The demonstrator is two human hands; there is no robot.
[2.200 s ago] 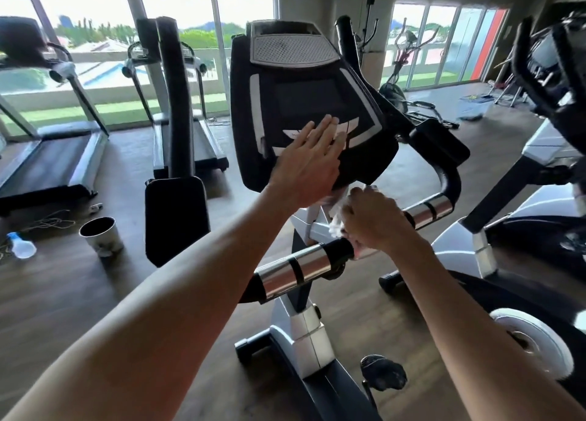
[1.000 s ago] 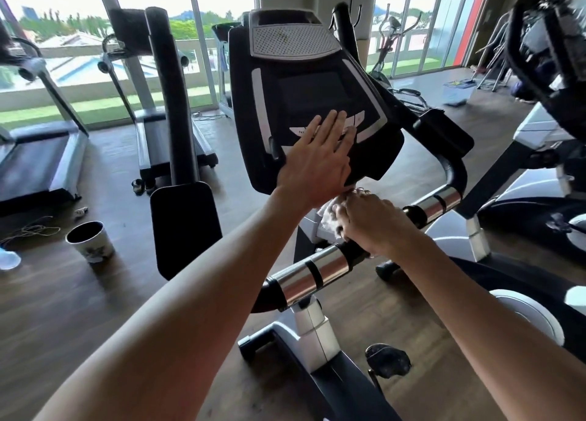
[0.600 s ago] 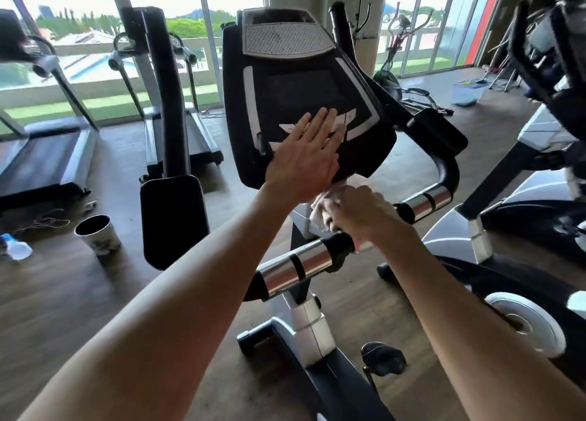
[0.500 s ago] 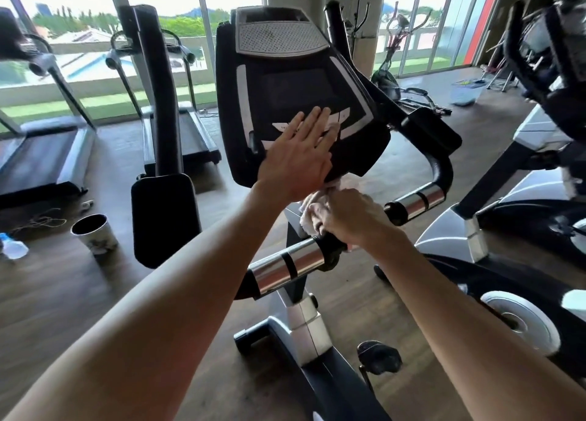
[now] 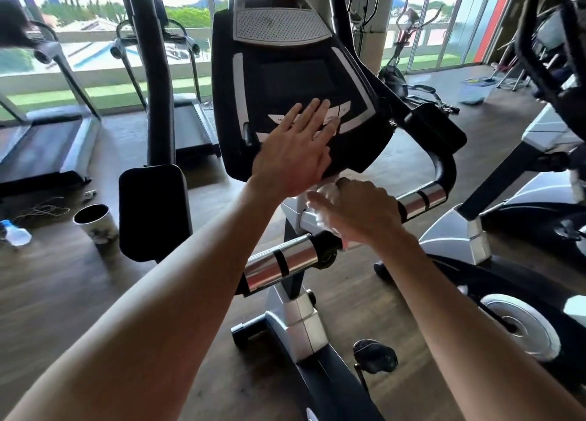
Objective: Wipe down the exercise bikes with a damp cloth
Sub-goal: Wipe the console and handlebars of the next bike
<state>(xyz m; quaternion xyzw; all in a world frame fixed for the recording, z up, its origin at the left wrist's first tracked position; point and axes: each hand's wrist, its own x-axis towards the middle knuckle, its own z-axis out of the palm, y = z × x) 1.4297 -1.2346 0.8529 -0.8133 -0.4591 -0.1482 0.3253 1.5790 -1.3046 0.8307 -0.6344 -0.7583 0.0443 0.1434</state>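
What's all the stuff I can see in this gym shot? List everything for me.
exercise bike: one, black and silver, centre
console: one, black, top of the bike
handlebar: one, chrome and black, below the console
cloth: one, white, under the right hand
treadmills: two, dark, by the left windows
cup: one, pale, floor at left
bottle: one, clear, far left floor
left hand: flat on the console
right hand: on the cloth

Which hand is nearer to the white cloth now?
Right. The right hand presses the white cloth on the bike's post below the console; the left hand lies flat on that console, above.
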